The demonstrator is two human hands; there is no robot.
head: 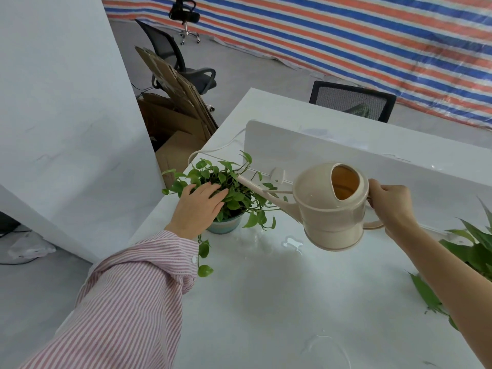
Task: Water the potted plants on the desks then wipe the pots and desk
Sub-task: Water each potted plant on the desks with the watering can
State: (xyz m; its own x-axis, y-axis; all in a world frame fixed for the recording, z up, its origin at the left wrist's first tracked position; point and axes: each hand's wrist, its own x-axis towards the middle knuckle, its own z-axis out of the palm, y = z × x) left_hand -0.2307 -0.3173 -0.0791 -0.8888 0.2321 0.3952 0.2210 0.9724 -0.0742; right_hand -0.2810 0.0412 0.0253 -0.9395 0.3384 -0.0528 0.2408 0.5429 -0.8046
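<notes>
watering can [332, 209] | spout points left into plant [234, 193] | right hand [391, 203] grips handle

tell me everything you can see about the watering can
The watering can is cream, plastic-looking, with a round body, an open fill hole on top, a looped handle and a long thin spout. The right hand grips its handle, holding it above the desk, tilted, the spout tip among the leaves of the potted plant.
</notes>
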